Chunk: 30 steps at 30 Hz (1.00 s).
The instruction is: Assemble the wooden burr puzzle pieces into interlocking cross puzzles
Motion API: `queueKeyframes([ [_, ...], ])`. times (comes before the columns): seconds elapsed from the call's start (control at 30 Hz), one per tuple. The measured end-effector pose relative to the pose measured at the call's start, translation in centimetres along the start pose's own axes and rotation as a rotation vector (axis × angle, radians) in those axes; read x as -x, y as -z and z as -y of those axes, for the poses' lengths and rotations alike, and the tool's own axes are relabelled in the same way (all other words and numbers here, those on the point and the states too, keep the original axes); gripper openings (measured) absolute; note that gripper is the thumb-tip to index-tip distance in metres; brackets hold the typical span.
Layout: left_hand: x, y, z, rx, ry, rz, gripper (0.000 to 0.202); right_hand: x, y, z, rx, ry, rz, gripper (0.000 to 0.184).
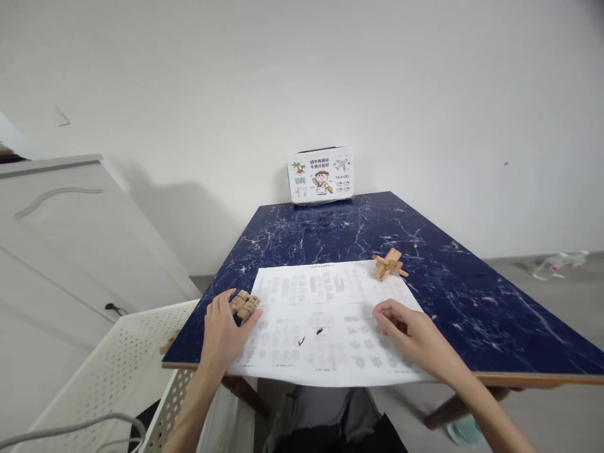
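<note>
At the left edge of a white printed sheet [292, 314], my left hand [221, 330] curves round a puzzle of joined wooden cubes [246, 304], thumb on the near side and fingers on the far side. My right hand [401, 324] rests over the right part of the sheet, fingers curled in and nothing visible in them. Beyond it, a puzzle of crossed wooden pieces [389, 265] stands at the sheet's far right corner. Two small dark marks [310, 336] lie near the sheet's middle; I cannot tell whether they are loose bits or tears.
The dark blue marbled table [321, 236] ends at a wall, where a white cartoon-printed case [321, 176] stands upright. At the left are a perforated white basket [123, 352] and a white cabinet [61, 251]. A clear plastic item [559, 264] lies on the floor at right.
</note>
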State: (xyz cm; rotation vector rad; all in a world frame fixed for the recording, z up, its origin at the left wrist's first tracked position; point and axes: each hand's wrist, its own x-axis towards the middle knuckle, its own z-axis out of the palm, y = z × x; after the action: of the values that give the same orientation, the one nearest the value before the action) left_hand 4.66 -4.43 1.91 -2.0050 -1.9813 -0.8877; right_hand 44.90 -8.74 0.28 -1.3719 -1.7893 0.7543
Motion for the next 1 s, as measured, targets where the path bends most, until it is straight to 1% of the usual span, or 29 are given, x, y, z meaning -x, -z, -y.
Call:
queueKeyframes([
  [0.2,-0.1,0.2,-0.8,-0.034,0.075,0.067,0.073,0.0,0.1,0.1,-0.003,0.012,0.005,0.031],
  [0.33,-0.4,0.3,-1.2,-0.043,0.109,0.079,0.068,0.0,0.1,0.1,0.0,0.022,0.003,0.031],
  [0.57,-0.7,0.1,-1.6,-0.046,0.146,0.09,0.065,0.0,0.1,-0.2,0.009,0.022,0.013,0.03],
  [0.67,-0.9,0.0,-1.6,-0.035,0.158,0.1,0.063,0.0,0.1,-0.3,0.005,0.014,0.025,0.029],
  [0.83,-1.1,-0.3,-1.2,0.015,0.14,0.088,0.062,0.1,0.1,-0.3,-0.005,0.02,0.034,0.028],
  [1.0,-1.4,0.1,-1.0,0.042,0.168,0.122,0.058,0.1,0.1,-0.5,-0.007,0.016,0.045,0.027],
])
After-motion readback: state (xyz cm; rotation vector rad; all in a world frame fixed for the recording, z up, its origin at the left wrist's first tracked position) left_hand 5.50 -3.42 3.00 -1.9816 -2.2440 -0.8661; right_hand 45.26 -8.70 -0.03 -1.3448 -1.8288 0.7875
